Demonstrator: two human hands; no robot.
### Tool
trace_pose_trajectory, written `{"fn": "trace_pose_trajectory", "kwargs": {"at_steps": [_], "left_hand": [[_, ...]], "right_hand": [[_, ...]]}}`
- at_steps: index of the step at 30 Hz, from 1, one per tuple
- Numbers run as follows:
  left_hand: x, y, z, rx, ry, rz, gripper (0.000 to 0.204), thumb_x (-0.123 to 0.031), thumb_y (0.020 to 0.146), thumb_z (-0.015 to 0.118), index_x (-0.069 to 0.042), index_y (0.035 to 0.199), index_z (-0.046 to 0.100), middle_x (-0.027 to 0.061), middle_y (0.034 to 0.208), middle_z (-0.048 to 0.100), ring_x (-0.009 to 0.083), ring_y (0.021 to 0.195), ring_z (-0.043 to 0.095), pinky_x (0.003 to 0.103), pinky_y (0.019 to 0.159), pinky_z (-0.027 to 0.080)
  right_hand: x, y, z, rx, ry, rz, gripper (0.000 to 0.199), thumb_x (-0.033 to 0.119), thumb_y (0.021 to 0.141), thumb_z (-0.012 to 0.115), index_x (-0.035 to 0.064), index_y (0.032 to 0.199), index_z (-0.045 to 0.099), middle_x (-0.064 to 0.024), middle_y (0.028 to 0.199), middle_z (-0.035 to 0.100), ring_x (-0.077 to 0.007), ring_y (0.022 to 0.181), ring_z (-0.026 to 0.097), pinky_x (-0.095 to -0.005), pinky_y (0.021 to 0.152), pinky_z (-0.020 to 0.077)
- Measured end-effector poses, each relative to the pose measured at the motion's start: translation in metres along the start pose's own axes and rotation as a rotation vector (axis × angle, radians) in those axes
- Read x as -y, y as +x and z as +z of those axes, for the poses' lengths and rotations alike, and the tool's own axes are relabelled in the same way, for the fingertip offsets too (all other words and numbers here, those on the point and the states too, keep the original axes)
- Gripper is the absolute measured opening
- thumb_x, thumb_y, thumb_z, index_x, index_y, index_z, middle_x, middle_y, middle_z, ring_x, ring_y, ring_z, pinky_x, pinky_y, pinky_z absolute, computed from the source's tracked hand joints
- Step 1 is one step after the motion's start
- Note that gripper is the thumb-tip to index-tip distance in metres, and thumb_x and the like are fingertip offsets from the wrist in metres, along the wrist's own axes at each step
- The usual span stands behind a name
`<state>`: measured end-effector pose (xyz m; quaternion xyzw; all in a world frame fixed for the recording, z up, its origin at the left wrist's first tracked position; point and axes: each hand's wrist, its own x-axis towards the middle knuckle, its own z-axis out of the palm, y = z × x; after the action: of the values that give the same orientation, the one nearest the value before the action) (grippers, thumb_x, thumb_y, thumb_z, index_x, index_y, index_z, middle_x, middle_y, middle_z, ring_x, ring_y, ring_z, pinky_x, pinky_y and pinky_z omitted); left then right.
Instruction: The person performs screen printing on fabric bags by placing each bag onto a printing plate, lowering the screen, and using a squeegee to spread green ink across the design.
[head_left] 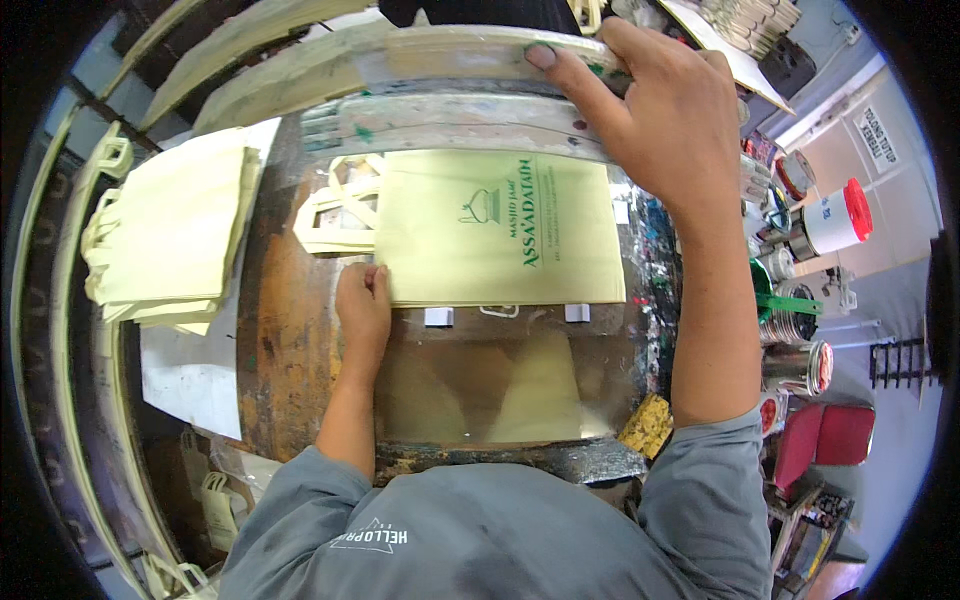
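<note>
A pale yellow bag is laid flat near the middle of the brown tabletop. Its two handles are pointed at the tabletop's left edge, and green marks are printed on its right half.

The near left corner of the bag is met by the left hand. Its fingers are curled in close together at the cloth's edge, but it cannot be told if the cloth is pinched or just touched.

Along the tabletop's far edge, a long frame with paint spots is held by the right hand. The right fingers are bent around the bar, with the thumb pressed on the near side.

A pile of yellow bags is set by the tabletop's left edge, on a white board. Two small white blocks, one left and one right, are seen just by the bag's near edge. A shiny sheet is spread toward the tabletop's near edge. A yellow sponge is placed at the near right corner. Past the right edge, a metal can and a white tub with a red lid are seen.
</note>
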<state>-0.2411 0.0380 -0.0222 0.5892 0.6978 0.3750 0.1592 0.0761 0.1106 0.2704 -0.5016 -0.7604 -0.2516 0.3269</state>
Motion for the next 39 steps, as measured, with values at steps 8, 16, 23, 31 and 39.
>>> {"fn": "trace_pose_trajectory", "kwargs": {"at_steps": [8,16,23,31,39], "left_hand": [[-0.088,0.094,-0.063,-0.165,0.349,0.39,0.021,-0.028,0.105,0.066,-0.007,0.101,0.068,0.0208,0.089,0.072,0.0431,0.084,0.071,0.054,0.072,0.053],[0.023,0.211,-0.293,-0.289,0.33,0.438,0.028,-0.026,0.107,0.068,0.0,0.1,0.068,0.0124,0.08,0.067,0.0181,0.073,0.058,0.037,0.07,0.05],[-0.066,0.119,-0.136,-0.142,0.305,0.515,0.086,-0.056,0.1,0.064,0.002,0.16,0.043,0.0258,0.162,0.046,0.0448,0.151,0.041,0.054,0.125,0.03],[-0.123,-0.045,0.078,0.636,0.464,0.704,0.121,-0.091,0.078,0.063,-0.015,0.169,0.036,0.0181,0.177,0.024,0.0489,0.162,0.018,0.073,0.127,0.002],[-0.123,-0.069,0.091,0.534,0.326,0.732,0.121,-0.095,0.077,0.058,-0.014,0.166,0.043,0.0185,0.176,0.029,0.049,0.163,0.015,0.08,0.123,0.002]], "right_hand": [[-0.007,0.009,0.002,0.043,0.026,0.018,0.071,0.072,0.097,0.059,0.0047,0.079,0.073,-0.0167,0.072,0.073,-0.0372,0.073,0.072,-0.0511,0.083,0.0492],[-0.002,0.002,0.003,0.049,0.034,0.013,0.068,0.072,0.097,0.059,0.0062,0.089,0.076,-0.015,0.082,0.075,-0.0339,0.083,0.073,-0.0534,0.088,0.047],[-0.025,0.017,0.012,-0.021,-0.026,-0.017,0.072,0.074,0.096,0.059,0.0048,0.089,0.076,-0.0151,0.075,0.073,-0.0355,0.073,0.071,-0.0506,0.078,0.0513],[-0.016,0.045,-0.021,0.398,0.201,0.082,0.085,0.081,0.101,0.042,0.0042,0.078,0.069,-0.0108,0.066,0.067,-0.0238,0.065,0.067,-0.042,0.07,0.0554],[-0.014,0.053,-0.006,0.427,0.034,0.138,0.086,0.085,0.102,0.034,0.0078,0.081,0.064,-0.0027,0.073,0.058,-0.0167,0.065,0.054,-0.038,0.069,0.051]]}}
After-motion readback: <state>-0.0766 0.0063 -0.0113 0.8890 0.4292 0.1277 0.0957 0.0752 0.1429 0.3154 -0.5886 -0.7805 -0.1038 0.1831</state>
